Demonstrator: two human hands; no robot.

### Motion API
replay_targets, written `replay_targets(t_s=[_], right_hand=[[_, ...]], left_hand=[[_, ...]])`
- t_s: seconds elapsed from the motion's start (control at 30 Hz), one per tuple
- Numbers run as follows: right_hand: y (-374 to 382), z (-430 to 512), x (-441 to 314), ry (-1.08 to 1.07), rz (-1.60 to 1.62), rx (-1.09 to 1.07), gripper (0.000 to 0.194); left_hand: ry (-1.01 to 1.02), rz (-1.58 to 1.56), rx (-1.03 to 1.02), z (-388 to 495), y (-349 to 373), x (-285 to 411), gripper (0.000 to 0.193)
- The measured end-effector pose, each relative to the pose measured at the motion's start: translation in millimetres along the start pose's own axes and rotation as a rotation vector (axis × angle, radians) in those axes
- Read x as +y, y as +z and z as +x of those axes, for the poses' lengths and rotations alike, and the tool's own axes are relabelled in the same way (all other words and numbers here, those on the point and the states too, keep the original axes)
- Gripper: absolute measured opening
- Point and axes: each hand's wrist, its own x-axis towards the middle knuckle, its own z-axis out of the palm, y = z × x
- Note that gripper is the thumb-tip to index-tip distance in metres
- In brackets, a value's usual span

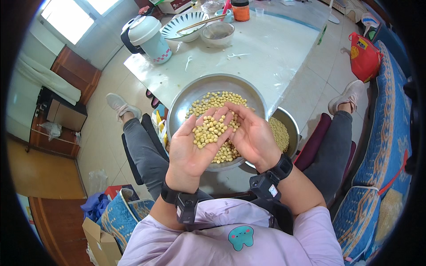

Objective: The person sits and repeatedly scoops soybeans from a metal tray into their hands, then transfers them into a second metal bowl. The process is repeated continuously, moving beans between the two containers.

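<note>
My left hand (183,153) is palm up, with a heap of yellow soybeans (209,131) lying on its palm and fingers. Beside it, my right hand (253,139) is cupped, its visible palm bare and its fingers curving toward the left fingers. A few soybeans show in the gap between the hands; whether they rest on the right hand or lie below is unclear. Both hands are over a wide stainless steel pan (181,96), where more loose soybeans (218,99) are spread. The hands hide the pan's middle.
A deeper metal pot (293,128) with many soybeans (279,134) stands at the right, partly under the pan. On the table (266,66) are a lidded cup (149,41), a striped bowl (176,28) with chopsticks, a smaller bowl (218,33) and an orange jar (240,12).
</note>
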Motion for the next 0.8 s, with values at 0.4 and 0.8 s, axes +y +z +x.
replay_targets(t_s=[0.4, 0.8], right_hand=[[-1, 5, 0, 0.056, 0.042, 0.073, 0.026], [2, 4, -3, 0.095, -0.002, 0.079, 0.032]], left_hand=[[-0.116, 0.105, -0.02, -2, 4, 4, 0.053], [-0.116, 0.183, -0.007, -4, 12, 6, 0.053]])
